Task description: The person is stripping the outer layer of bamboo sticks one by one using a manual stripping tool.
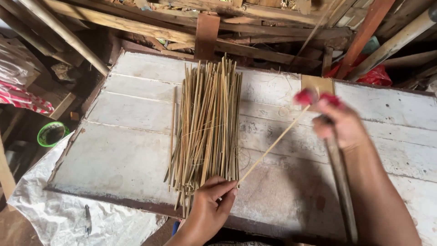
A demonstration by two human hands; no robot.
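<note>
We work over a worn white plank table [136, 150] in a cluttered shed of rough timber, a green bowl [51, 133] at far left. Our right hand [339, 123] is blurred; whether it is closed we cannot tell. Our left hand [211, 200] pinches the near end of a thin bamboo strip [273, 145], which slants right and away, just right of the bamboo bundle [207, 127].

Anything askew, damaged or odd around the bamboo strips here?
One thin bamboo strip lies apart, left of the bundle of split bamboo strips. The white painted plank board is worn and stained. Nothing spilled.
</note>
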